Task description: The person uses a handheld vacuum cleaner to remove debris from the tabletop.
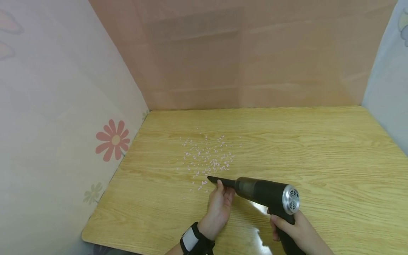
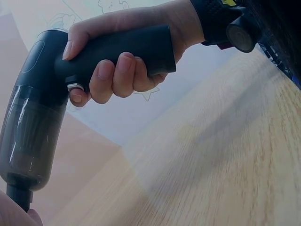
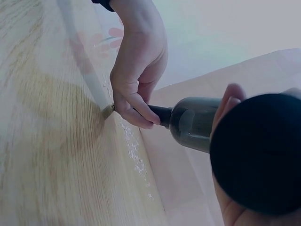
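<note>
A black handheld vacuum (image 1: 264,189) with a silver vented end slants over the wooden table, its narrow nozzle (image 1: 222,181) pointing left. My right hand (image 1: 294,228) grips the handle; the left wrist view shows its fingers wrapped round the grip (image 2: 127,49). With thumb and fingers my left hand (image 1: 220,207) holds the nozzle near its tip, as the right wrist view also shows of that hand (image 3: 138,70). Small pale scraps (image 1: 214,163) lie scattered just beyond the nozzle tip, a few of them beside it.
The wood-grain table (image 1: 318,152) extends to both sides. A plain brownish sheet (image 1: 255,56) stands along its back edge, and a pale wall covering with a red flower (image 1: 113,140) borders the left. Another pale covering (image 1: 389,74) stands at right.
</note>
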Tool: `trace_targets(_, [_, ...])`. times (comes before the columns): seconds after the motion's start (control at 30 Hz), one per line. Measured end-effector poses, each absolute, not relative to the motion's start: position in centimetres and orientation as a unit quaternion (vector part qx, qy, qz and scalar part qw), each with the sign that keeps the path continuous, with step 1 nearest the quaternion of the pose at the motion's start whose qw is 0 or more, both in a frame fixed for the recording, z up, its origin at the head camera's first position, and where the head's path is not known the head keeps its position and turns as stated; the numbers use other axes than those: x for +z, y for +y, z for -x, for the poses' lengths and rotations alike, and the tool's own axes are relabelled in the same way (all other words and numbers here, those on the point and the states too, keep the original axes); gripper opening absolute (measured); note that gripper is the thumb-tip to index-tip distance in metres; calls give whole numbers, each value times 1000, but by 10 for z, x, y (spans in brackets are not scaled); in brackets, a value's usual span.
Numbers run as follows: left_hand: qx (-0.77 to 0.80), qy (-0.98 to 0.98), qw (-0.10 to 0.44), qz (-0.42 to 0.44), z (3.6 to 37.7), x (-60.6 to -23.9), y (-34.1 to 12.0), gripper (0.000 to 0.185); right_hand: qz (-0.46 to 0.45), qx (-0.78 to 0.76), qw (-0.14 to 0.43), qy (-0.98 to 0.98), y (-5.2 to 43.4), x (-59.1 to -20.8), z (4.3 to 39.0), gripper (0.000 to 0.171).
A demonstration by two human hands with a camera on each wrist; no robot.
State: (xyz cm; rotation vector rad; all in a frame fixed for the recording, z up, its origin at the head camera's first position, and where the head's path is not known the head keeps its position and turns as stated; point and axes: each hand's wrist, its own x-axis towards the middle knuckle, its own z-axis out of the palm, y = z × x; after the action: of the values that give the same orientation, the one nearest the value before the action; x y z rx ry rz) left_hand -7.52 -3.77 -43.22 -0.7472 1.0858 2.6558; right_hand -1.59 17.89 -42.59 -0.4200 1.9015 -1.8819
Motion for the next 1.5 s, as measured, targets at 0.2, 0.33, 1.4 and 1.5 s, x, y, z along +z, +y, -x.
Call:
trace_targets(0.2, [890,367,90,255,74,-432,-39,25,157,-673,208,692,178,-426,15,32])
trace_targets(0.33, [890,364,91,259,74,-433,-39,24,154,-672,214,692,179,-426,15,25])
trace_targets(1.4, [883,392,68,247,62,-434,-45,28,124,-687,275,662,175,-424,18,34])
trace_targets(1.5, [883,393,67,249,61,-434,-46,28,132,-686,273,661,175,-425,18,33])
